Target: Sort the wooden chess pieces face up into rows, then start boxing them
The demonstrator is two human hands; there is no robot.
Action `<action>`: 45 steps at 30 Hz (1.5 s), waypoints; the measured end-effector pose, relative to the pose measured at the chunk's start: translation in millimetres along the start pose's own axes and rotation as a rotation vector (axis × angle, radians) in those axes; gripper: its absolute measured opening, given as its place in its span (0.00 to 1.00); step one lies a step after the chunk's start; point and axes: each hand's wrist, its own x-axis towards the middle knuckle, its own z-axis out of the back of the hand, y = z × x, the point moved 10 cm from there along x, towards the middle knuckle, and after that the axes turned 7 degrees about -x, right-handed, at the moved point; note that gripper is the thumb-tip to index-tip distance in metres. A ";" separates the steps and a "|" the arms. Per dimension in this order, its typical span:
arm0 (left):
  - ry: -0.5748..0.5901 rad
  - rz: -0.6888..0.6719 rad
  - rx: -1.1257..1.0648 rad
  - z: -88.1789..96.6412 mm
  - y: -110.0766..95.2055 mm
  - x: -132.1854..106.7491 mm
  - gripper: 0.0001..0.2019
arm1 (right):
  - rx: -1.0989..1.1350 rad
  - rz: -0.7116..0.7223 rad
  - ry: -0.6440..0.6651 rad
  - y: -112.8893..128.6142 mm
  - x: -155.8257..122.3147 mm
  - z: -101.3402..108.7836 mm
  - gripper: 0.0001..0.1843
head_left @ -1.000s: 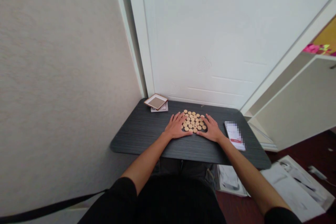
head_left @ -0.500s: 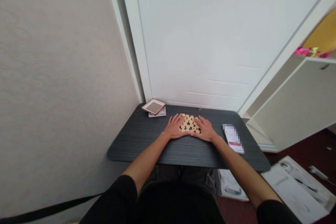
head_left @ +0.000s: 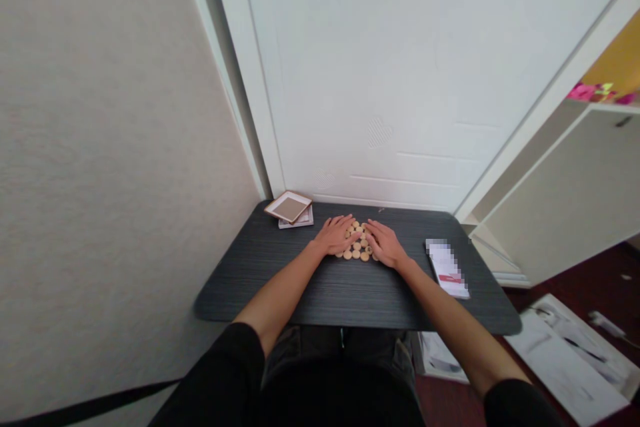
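1. The left hand [head_left: 336,235] lies flat, palm down. Its grip is open and holds nothing, and the stretched fingers rest on the left part of a heap of wooden discs [head_left: 356,252].
2. The right hand [head_left: 384,245] lies in the same way. The palm is down, the grip is open and nothing is taken in it, and its fingers rest on the right part of the heap. On the far side of the heap the fingertips of the two hands come very near to each other.
3. The wooden discs are small, round and pale, and they lie close together between the two hands. Some show in the gap on the person's side; others are hidden under the fingers.
4. The heap lies on a dark surface [head_left: 300,287], about the middle of its width and nearer to the far edge.
5. Left of the left hand, in the far corner, a square tray [head_left: 289,207] with a brown inside rests tilted on a white card [head_left: 303,222].
6. Right of the right hand, and apart from it, lies a white booklet [head_left: 447,267] with a red band. Its print is blurred.
7. Behind the surface stands a white door [head_left: 400,80], with a pale wall [head_left: 100,147] at the left and a white cabinet [head_left: 565,200] at the right.
8. Papers [head_left: 565,353] lie on the dark red floor [head_left: 615,280] at the right.
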 end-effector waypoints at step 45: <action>0.044 -0.165 0.022 -1.1 -4.6 -33.9 0.53 | -0.043 0.129 0.159 17.5 -18.6 5.6 0.54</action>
